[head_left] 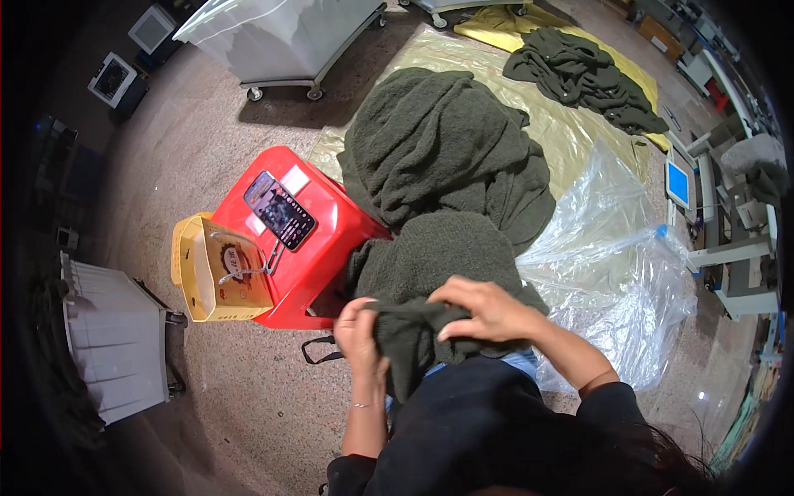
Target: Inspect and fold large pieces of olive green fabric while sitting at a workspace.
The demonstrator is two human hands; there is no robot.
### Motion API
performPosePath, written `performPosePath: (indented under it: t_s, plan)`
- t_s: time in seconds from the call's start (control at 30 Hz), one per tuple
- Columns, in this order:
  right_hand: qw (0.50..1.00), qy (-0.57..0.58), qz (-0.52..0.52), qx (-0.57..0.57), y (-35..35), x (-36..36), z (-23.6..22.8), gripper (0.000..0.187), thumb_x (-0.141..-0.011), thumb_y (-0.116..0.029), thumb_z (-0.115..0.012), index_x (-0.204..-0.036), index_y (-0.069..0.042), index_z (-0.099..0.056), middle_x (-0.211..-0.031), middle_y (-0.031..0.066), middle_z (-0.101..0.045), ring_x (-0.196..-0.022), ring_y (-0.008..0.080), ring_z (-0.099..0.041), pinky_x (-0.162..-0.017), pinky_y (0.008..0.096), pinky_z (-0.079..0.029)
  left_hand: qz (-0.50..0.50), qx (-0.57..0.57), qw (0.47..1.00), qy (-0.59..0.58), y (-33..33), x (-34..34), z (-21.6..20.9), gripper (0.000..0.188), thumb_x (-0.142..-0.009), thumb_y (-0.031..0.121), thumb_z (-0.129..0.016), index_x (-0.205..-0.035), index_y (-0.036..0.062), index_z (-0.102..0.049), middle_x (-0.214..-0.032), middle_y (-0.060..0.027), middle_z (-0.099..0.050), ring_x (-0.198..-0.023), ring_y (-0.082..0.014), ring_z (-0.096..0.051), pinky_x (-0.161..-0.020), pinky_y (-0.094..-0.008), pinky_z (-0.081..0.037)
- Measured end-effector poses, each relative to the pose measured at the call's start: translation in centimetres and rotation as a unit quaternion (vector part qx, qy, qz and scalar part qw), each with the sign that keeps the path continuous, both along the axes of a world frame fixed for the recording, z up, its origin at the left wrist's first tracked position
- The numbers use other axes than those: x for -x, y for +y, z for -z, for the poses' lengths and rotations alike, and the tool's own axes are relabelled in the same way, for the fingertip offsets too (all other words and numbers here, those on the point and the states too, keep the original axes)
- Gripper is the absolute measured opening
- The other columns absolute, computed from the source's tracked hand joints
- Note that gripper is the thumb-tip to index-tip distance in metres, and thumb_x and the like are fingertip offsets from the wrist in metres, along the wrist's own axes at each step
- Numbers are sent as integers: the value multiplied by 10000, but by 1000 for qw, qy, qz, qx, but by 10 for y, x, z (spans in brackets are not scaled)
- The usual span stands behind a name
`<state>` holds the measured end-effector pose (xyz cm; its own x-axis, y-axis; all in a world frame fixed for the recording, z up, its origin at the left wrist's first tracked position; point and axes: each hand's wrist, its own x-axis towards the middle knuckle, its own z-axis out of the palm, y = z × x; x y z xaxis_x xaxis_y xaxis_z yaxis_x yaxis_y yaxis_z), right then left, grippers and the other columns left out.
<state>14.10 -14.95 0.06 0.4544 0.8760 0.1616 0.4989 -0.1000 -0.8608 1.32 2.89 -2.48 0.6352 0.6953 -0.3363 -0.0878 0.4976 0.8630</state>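
The speckled floor [248, 388] runs through the room, with a pale sheet [426, 51] spread ahead and a yellow sheet [488, 31] beyond it. A dark green heap [451, 140] sits on the pale sheet; a smaller pile [579, 78] lies farther off to the right. The cloth [442, 248], also dark green, rests over the person's lap, just in front of the heap. The left hand [357, 332] has its fingers bent together, pinching a fold at the cloth's near edge. The right hand [488, 312] curves its fingers over the cloth, thumb apart (how tightly they press, I cannot tell).

A red stool [327, 219] stands close by the left hand, bearing a phone [279, 209]; a yellow bag [207, 273] is against its left side. Crumpled clear plastic [612, 289] borders the right elbow's side. Room for moving lies left, where floor separates the bag from a wheeled bin [116, 347], and ahead, between the stool and another bin [265, 50]. Benches [740, 252] edge the far right.
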Motion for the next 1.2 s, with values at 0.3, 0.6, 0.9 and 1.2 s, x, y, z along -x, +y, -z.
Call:
performPosePath:
  t_s: [0.3,0.6,0.9,1.2]
  plan:
    - [972,118,201,-33,-55,-17,-2,292,-721,54,-565,-989,-6,-665,-927,96,-664,-848,197,-638,-748,292,-490,103,189,973,-78,14,26,-25,152,-828,57,-599,-959,-17,-616,-947,-99,-647,-916,-214,-619,-884,-319,-473]
    - [951,-186,161,-188,-41,3,-44,285,-655,99,-636,-930,31,-672,-865,137,-666,-739,250,-665,-611,308,-538,114,181,974,-79,-7,14,-31,170,-884,50,-622,-1039,-21,-627,-944,-59,-672,-883,-106,-618,-843,-248,-465]
    - [921,-291,84,-246,11,33,-27,252,-710,14,-691,-957,14,-640,-896,104,-640,-647,193,-628,-530,272,-500,129,43,987,-90,-30,15,-46,162,-842,-16,-652,-1003,-23,-635,-893,-39,-660,-792,-88,-603,-754,-218,-463]
    - [934,-286,59,-206,12,31,-29,226,-725,-16,-679,-947,3,-640,-889,86,-629,-666,194,-632,-567,297,-504,120,51,986,-103,-25,17,-33,141,-834,-46,-677,-971,-41,-643,-880,-49,-670,-742,-77,-610,-684,-198,-483]
